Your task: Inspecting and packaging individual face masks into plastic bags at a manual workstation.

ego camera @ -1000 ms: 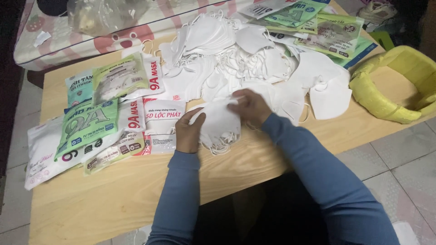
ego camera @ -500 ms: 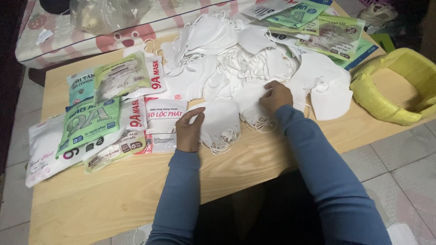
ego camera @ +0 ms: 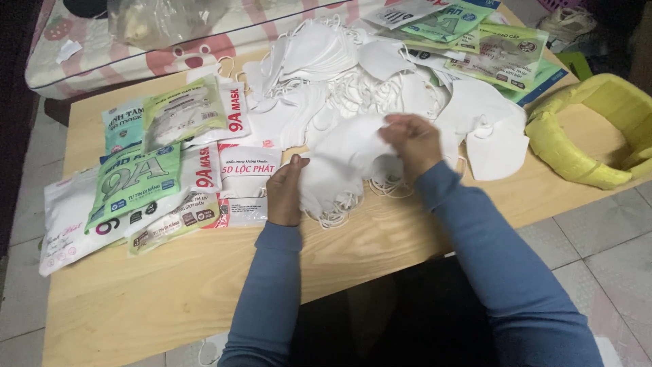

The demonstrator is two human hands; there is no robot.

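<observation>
The left hand point(ego camera: 285, 191) rests near the middle of the pale wooden table point(ego camera: 170, 285), its fingers curled against the left side of a small stack of white folded fabric face masks point(ego camera: 339, 170), steadying it from the side; whether the fingers pinch the stack or only press on it cannot be told. The right hand point(ego camera: 413, 141) is closed on the top mask of that stack, fingers and thumb pinching its upper right edge, so the two hands sit apart with the stack between them. Thin white ear loops point(ego camera: 336, 216) trail out from under the stack toward the near edge of the table. Both arms wear blue long sleeves point(ego camera: 502, 272). Just behind the hands, toward the far edge, lies a broad heap of loose white masks point(ego camera: 339, 75), spreading to the right, where one single mask point(ego camera: 499, 146) lies flat near the right edge. To the left of the left hand, touching one another, lie flat printed packets: a white one with red lettering point(ego camera: 248, 180) just beside the hand, and green and white ones point(ego camera: 132, 183) overlapping toward the left edge. More green printed packets point(ego camera: 489, 47) are piled at the far right corner. Beyond the right edge stands a yellow rounded plastic stool or basket point(ego camera: 584, 129). Past the far edge is a cushion with a pink and white pattern point(ego camera: 102, 61), with a clear plastic bag point(ego camera: 159, 20) on it.
</observation>
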